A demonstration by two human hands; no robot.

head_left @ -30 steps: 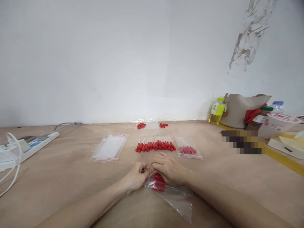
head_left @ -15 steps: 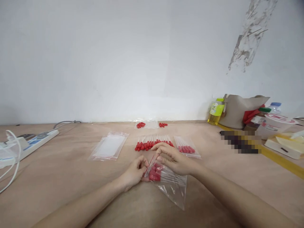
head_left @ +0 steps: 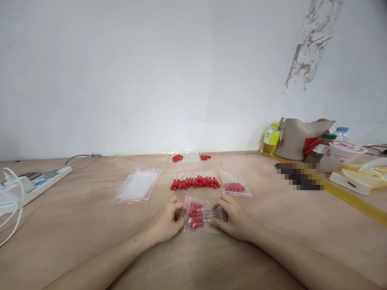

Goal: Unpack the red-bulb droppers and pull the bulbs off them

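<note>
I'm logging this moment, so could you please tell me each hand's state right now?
Left hand: curled at the left edge of the clear bag; whether it grips cannot be told.
Right hand: open, thumb and fingers apart on the bag's other end.

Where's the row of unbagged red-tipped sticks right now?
In the head view, the sticks lie below the picture's centre, with the flat bags on their left and a filled bag on their right.
</note>
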